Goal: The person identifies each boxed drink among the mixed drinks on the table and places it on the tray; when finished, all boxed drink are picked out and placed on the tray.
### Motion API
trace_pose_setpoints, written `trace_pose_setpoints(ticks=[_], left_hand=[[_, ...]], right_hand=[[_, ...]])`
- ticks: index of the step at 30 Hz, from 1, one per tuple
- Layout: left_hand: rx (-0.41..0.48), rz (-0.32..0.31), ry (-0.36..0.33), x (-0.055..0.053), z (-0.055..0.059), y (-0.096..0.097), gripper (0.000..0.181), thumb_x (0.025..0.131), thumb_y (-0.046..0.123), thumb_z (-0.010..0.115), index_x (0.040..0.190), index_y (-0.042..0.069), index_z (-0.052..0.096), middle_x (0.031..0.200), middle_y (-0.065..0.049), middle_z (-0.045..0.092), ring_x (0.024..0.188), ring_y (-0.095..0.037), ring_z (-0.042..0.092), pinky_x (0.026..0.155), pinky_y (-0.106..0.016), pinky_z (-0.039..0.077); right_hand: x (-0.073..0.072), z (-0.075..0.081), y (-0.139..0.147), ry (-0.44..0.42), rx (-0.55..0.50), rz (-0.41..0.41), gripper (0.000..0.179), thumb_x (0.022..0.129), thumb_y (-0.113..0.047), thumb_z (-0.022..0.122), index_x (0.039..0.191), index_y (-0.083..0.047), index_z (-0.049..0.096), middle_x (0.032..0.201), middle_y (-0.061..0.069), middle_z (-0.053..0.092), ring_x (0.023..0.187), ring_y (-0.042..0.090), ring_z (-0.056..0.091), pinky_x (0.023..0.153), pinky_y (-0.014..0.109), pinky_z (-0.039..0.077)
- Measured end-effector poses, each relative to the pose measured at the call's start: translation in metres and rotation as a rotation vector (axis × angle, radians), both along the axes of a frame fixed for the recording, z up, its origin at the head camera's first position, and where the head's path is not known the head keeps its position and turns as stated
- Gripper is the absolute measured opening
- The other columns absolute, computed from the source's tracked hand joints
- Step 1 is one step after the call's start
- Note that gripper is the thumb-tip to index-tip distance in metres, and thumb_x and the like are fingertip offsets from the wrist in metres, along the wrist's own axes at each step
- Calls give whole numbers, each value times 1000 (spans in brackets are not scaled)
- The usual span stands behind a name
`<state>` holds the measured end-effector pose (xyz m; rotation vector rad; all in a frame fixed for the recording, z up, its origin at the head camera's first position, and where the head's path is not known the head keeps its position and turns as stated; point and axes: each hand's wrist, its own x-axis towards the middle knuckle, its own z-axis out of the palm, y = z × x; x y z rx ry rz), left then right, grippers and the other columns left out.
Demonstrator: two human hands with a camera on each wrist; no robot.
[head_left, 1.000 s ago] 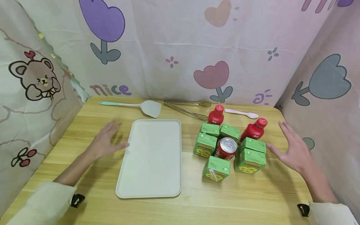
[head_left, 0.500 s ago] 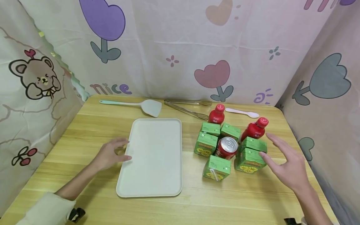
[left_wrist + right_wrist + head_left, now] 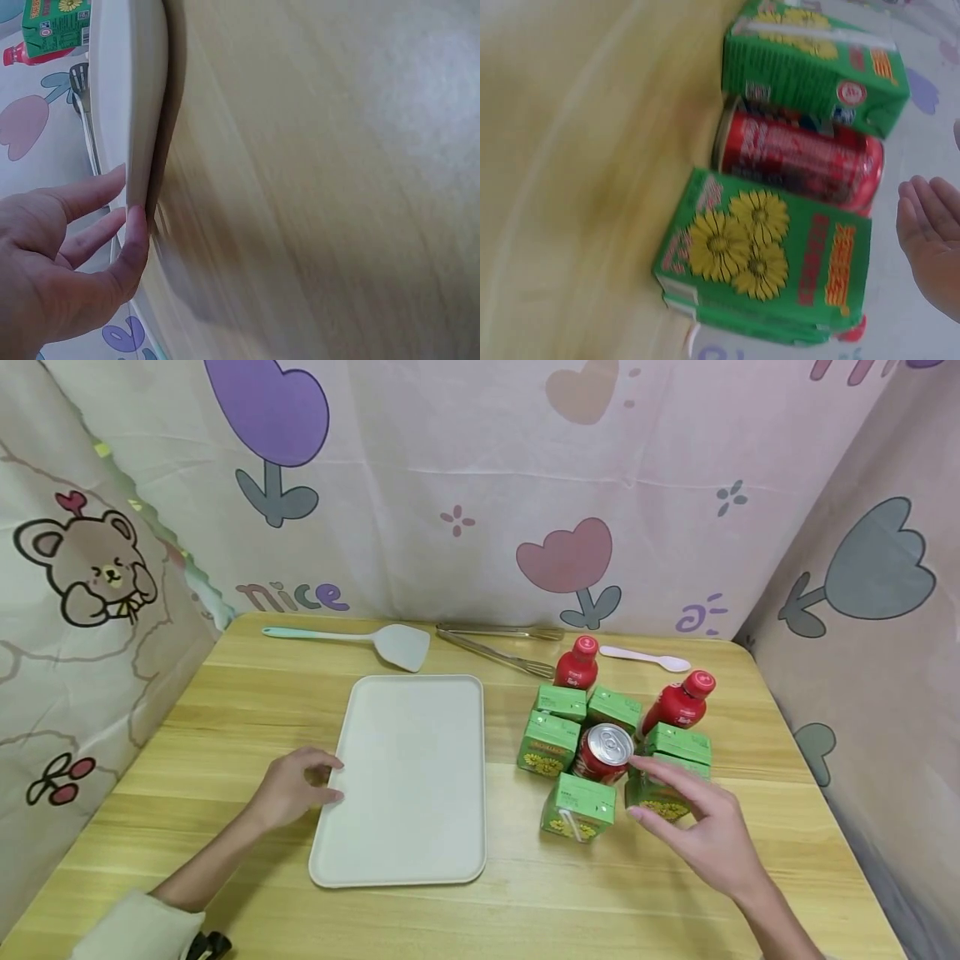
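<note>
Having shifted closer to the tray (image 3: pixel 405 785), the right hand (image 3: pixel 708 837) had thumb and fingers wide apart, the red can (image 3: pixel 604 753) standing between it and the tray, whose left rim the left hand (image 3: pixel 287 789) pinched.

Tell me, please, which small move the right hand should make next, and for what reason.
Probably the right hand should reach slightly further left and close around the red can. It is open, holds nothing, and points toward the can in the head view. The left hand pinches the edge of the tray, so it seems less free.
</note>
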<state>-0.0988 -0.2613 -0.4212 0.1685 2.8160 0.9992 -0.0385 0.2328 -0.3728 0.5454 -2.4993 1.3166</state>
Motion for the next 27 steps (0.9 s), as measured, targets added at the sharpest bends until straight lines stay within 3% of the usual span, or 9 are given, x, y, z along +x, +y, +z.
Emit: trace_pose_setpoints(ticks=[9, 18, 27], left_hand=[[8, 7, -23, 3, -2, 1, 36, 70, 7, 79, 104, 2, 67, 92, -10, 63, 82, -18, 55, 61, -20, 44], [11, 0, -49, 8, -2, 2, 39, 67, 4, 80, 103, 3, 66, 93, -9, 57, 82, -18, 52, 60, -20, 44], [31, 17, -66, 9, -2, 3, 38, 67, 3, 80, 103, 2, 66, 88, -7, 58, 80, -17, 51, 58, -20, 44]], right_hand=[[-1, -15, -14, -78, -28, 51, 54, 71, -1, 80, 122, -9, 63, 119, 7, 66, 110, 1, 60, 93, 11, 44], [-2, -28, -26, -141, 20, 6, 51, 73, -18, 81, 121, -20, 64, 121, -2, 66, 116, -7, 53, 95, 7, 38], [-4, -33, -30, -151, 32, -40, 50, 72, -20, 82, 119, -20, 65, 117, 0, 68, 112, -7, 54, 93, 5, 38]])
